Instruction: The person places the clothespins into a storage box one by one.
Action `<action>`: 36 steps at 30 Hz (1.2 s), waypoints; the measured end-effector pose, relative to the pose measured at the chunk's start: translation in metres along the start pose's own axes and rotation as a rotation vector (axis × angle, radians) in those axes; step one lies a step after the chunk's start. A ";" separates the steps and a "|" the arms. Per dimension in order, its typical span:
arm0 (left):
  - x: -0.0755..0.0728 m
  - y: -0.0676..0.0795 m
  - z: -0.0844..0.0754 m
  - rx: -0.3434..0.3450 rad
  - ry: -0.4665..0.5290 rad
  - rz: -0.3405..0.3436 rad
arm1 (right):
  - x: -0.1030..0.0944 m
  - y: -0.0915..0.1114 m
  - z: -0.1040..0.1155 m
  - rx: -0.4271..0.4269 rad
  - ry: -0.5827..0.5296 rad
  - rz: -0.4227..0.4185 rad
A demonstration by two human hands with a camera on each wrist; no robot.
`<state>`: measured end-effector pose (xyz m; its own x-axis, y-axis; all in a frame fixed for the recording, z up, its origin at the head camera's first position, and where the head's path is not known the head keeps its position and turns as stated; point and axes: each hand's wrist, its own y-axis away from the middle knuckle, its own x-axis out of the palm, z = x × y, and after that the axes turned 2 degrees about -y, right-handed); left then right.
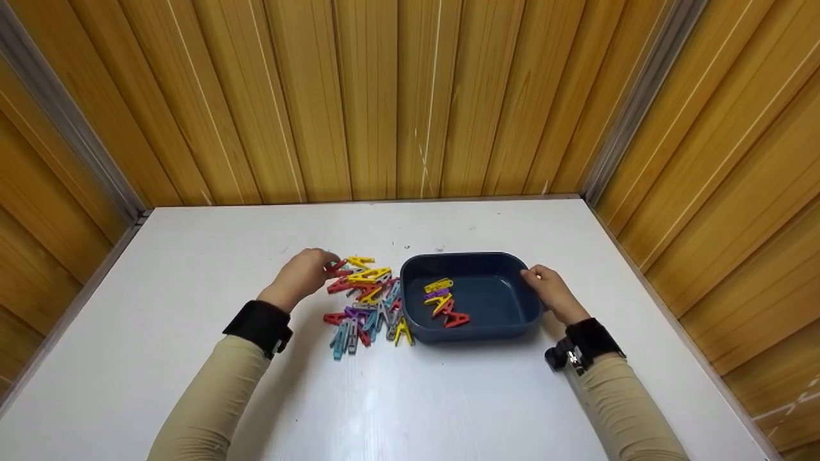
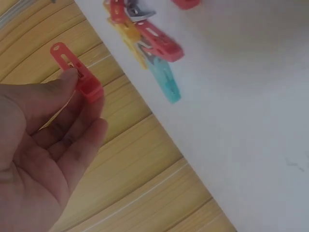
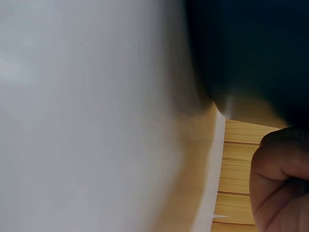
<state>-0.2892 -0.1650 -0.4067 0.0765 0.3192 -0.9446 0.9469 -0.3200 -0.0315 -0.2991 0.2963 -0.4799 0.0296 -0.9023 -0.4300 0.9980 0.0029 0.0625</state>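
Note:
Between thumb and fingers my left hand [image 1: 303, 275] pinches a red clothespin [image 2: 89, 86], at the far left edge of a heap of clothespins [image 1: 368, 276]. The heap mixes red, yellow, teal, grey and purple ones. Right beside it stands a dark blue rectangular basin [image 1: 474, 334], with several clothespins lying in its left half, among them a yellow clothespin [image 1: 439, 285] and a red clothespin [image 1: 457, 319]. My right hand [image 1: 556, 294] grips the basin's right rim; the basin hides part of its fingers. In the right wrist view, that hand [image 3: 282, 179] shows only partly.
Everything rests on a white table [image 1: 410, 410]. Behind it rises a wood-patterned wall [image 1: 365, 102], and another wood-patterned wall [image 1: 737, 192] runs along the right side. Small dark marks dot the tabletop behind the basin.

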 end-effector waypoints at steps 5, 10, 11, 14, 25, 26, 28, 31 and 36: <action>-0.007 -0.009 -0.022 0.031 0.017 -0.013 | 0.000 0.000 -0.001 0.022 -0.017 0.001; -0.005 -0.016 -0.040 0.074 0.018 -0.012 | 0.001 0.000 0.000 0.014 -0.015 0.012; -0.004 -0.017 -0.043 0.085 0.017 -0.011 | 0.001 0.000 0.000 0.013 -0.016 0.014; -0.001 -0.020 -0.052 0.109 0.037 -0.002 | 0.001 0.000 0.000 0.016 -0.017 0.009; 0.017 -0.039 -0.093 0.186 0.093 0.003 | 0.000 -0.002 -0.003 0.021 0.001 0.014; 0.020 -0.040 -0.097 0.194 0.102 0.004 | 0.000 -0.002 -0.003 0.024 -0.002 0.015; 0.026 -0.044 -0.103 0.218 0.106 0.006 | 0.000 -0.001 -0.003 0.032 -0.013 0.019; 0.036 -0.047 -0.111 0.262 0.110 0.007 | 0.000 -0.001 -0.002 0.023 -0.018 0.017; 0.054 -0.052 -0.118 0.350 0.107 0.005 | -0.001 0.000 -0.001 0.016 -0.014 0.007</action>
<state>-0.2975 -0.0254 -0.4172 0.1309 0.4027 -0.9059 0.7834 -0.6021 -0.1544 -0.2987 0.2977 -0.4808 0.0360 -0.9084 -0.4166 0.9968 0.0028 0.0800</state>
